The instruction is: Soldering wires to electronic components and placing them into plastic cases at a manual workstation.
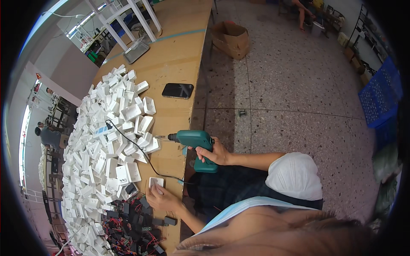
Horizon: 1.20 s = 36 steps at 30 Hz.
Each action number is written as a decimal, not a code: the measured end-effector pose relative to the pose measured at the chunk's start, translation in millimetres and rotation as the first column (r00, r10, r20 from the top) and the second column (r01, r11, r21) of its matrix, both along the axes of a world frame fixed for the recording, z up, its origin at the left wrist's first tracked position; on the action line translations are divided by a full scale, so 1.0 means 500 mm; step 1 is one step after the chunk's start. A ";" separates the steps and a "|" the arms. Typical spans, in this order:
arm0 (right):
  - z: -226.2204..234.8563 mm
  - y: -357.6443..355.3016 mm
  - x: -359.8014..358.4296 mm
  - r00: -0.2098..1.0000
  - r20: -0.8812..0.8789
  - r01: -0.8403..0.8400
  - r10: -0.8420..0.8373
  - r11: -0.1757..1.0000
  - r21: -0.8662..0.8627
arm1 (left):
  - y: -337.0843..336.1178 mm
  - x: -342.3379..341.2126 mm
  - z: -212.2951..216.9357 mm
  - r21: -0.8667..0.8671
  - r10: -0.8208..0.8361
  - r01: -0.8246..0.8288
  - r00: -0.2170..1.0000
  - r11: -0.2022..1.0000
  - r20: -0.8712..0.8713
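My right hand [218, 152] is wrapped round the grip of a green, pistol-shaped power screwdriver [194, 138]. Its black nose and thin metal bit point left, over the table edge toward a heap of small white plastic boxes [106, 141]. Lower down, beside that heap, my left hand [162, 199] grips a small white plastic box [156, 182] on the tabletop, thumb and fingers on its near side. Close to this hand lies a pile of black parts with red wires [128, 222]. The bit is apart from the held box.
A black phone [177, 90] lies on the brown table [173, 51]. A dark cable [141, 151] crosses the boxes and runs off the edge. Farther along stand a metal tray [136, 51] and a white frame [128, 17]. On the floor are a cardboard box [230, 39] and blue crates [382, 94].
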State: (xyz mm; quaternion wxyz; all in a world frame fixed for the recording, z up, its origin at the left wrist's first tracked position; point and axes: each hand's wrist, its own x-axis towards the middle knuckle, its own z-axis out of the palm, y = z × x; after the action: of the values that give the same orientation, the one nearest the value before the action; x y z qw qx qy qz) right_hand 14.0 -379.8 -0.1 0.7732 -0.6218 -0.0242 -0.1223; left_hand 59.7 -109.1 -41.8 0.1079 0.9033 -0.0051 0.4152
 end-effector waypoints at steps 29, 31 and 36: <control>-0.118 0.016 0.327 0.916 0.199 0.396 -0.349 0.701 -0.592 | 0.074 -0.170 0.042 -0.377 -0.095 -0.033 0.944 0.926 -0.316; -0.124 0.074 0.251 0.842 0.361 0.540 -0.402 0.645 -0.540 | 0.068 -0.170 0.055 -0.617 -0.200 -0.062 0.917 0.784 -0.346; -0.100 0.203 0.071 0.828 0.545 0.229 0.131 0.809 -0.541 | 0.079 -0.155 0.054 -0.747 -0.306 -0.046 0.895 0.663 -0.326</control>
State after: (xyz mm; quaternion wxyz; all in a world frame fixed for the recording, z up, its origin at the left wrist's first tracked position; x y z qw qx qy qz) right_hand 49.5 -278.2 -50.1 0.4979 -0.7658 -0.2686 -0.3058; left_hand -17.6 -69.5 -14.7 0.4921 0.8462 0.1205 0.1654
